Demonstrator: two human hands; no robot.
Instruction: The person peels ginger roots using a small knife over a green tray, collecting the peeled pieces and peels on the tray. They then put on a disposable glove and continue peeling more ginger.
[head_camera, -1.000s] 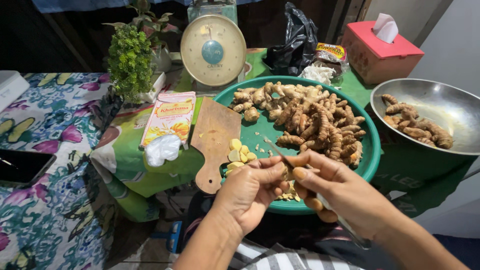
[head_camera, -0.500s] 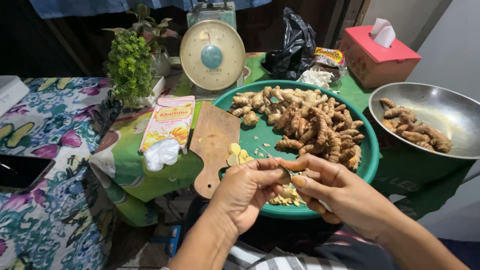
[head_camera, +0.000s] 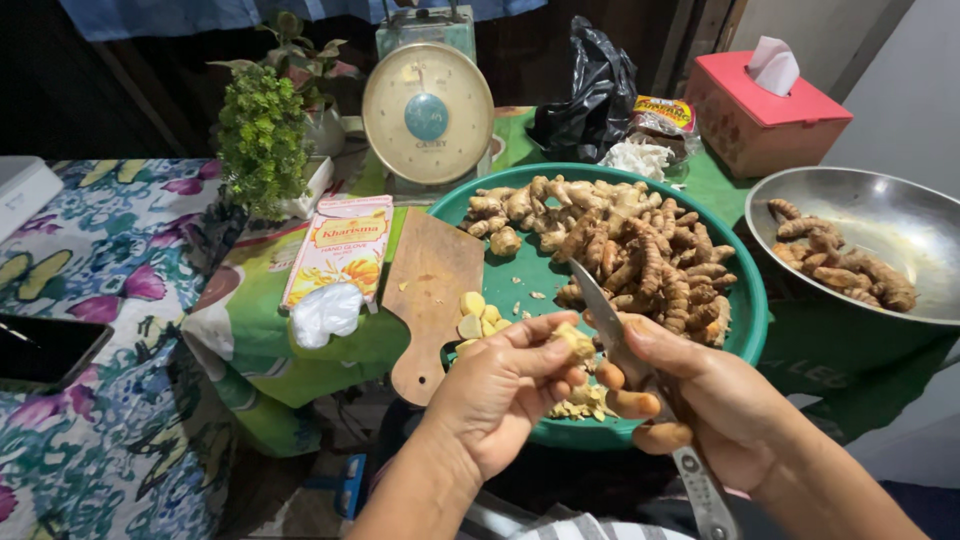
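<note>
Overhead, the green tray (head_camera: 752, 318) takes up the middle of the table, its near rim overhanging the table edge above the hands; a heap of roots (head_camera: 640, 245) fills its far right half, leaving bare floor on the left. To its right, a steel bowl (head_camera: 905, 215) holds a few more roots, well apart from the hands. A wooden cutting board (head_camera: 430, 290) leans over the tray's left rim, with cut yellow pieces (head_camera: 475, 315) just beside it. The left hand (head_camera: 500, 390) comes up from below, palm turned inward, fingers curled and pinching a small peeled root piece (head_camera: 577, 343) between thumb and fingertips over the near rim. The right hand (head_camera: 700, 395) is closed around a knife (head_camera: 600, 305), handle running down past the wrist, blade angled up and left, touching the piece. Peel scraps (head_camera: 580, 403) lie under the hands inside the rim. Open room lies left of the board.
</note>
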